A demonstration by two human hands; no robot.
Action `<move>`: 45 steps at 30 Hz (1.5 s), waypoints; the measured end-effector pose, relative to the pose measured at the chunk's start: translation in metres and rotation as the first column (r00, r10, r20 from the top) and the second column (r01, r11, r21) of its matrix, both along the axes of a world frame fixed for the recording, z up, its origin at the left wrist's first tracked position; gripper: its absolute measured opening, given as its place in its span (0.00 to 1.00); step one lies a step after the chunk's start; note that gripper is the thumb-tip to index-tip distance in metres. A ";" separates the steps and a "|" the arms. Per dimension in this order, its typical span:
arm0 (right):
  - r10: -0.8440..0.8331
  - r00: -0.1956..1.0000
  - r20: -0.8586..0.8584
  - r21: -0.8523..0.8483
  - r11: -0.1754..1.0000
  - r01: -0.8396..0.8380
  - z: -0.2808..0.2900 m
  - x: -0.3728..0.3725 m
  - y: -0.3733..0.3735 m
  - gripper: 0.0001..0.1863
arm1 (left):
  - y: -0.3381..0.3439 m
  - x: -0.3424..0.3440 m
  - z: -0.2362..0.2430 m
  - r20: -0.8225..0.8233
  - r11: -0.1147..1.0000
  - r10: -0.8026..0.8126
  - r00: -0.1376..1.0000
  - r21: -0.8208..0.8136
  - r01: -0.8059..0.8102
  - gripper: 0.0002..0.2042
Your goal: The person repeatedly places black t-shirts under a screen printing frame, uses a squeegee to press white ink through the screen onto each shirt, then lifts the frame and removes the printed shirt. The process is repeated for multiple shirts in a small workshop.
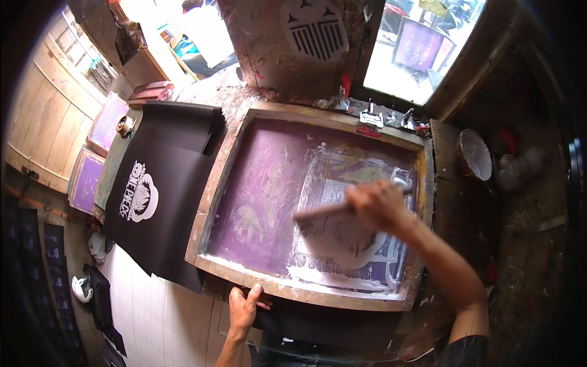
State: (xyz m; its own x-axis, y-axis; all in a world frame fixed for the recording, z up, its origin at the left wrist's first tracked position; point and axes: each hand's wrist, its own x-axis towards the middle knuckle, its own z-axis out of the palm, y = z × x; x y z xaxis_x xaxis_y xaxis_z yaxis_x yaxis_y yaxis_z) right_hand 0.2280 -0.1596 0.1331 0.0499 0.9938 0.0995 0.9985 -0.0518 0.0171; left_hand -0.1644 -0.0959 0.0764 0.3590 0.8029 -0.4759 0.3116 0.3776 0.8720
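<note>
A wood-framed printing screen (221, 189) is set beside black sheets (174, 171), its far rail near metal clamps (371, 117) along the desk's (237, 101) far edge. The frame is judged stiff and fairly heavy, best held by its rails; the mesh (275, 150), delicate, slippery with white ink (306, 274). Of the hands, a squeegee (323, 212) is gripped by the closed right (380, 208); the near rail (312, 292) is pinched by the left (243, 307), fingers partly hidden.

A screen-printing workshop

I'm in a print workshop: my wooden frame (324, 294) holds ink-smeared purple mesh (257, 162); in my view, printed black sheets (174, 177) and spare purple screens (87, 178) sit at nine o'clock, a white-coated bowl (476, 154) at three.
</note>
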 end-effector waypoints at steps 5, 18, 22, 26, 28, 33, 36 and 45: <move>0.148 0.984 -0.100 0.001 0.989 -0.148 0.023 -0.026 -0.045 0.06 | 0.004 0.003 0.000 0.030 0.999 -0.041 0.999 0.011 0.040 0.23; -0.362 0.932 0.015 0.100 0.928 0.359 -0.004 0.006 -0.025 0.09 | 0.002 0.000 0.006 0.019 0.997 0.002 1.000 -0.083 -0.001 0.22; -0.279 0.959 -0.047 0.141 0.949 0.283 0.004 -0.078 -0.077 0.02 | -0.002 -0.003 0.001 0.046 0.999 0.039 0.998 -0.034 -0.037 0.20; -0.277 0.959 -0.053 0.099 0.954 0.281 0.010 -0.145 -0.124 0.01 | -0.004 -0.001 -0.009 0.149 0.998 0.020 0.989 0.060 -0.029 0.19; -0.287 0.957 -0.052 0.080 0.954 0.290 0.014 -0.154 -0.132 0.02 | -0.004 0.000 -0.014 0.200 0.996 0.003 0.980 0.083 -0.020 0.18; -0.292 0.953 -0.087 0.134 0.944 0.301 0.032 -0.152 -0.137 0.19 | -0.001 0.005 -0.019 0.296 0.989 0.018 0.955 0.132 -0.060 0.22; -0.471 0.862 -0.189 0.412 0.759 0.505 0.053 -0.178 -0.139 0.26 | -0.003 -0.001 0.010 0.312 0.974 0.027 0.950 0.206 -0.096 0.21; -0.519 0.854 0.039 0.689 0.633 0.353 0.223 -0.084 -0.069 0.30 | 0.062 0.131 0.146 0.533 0.612 -0.207 0.820 0.725 -0.316 0.20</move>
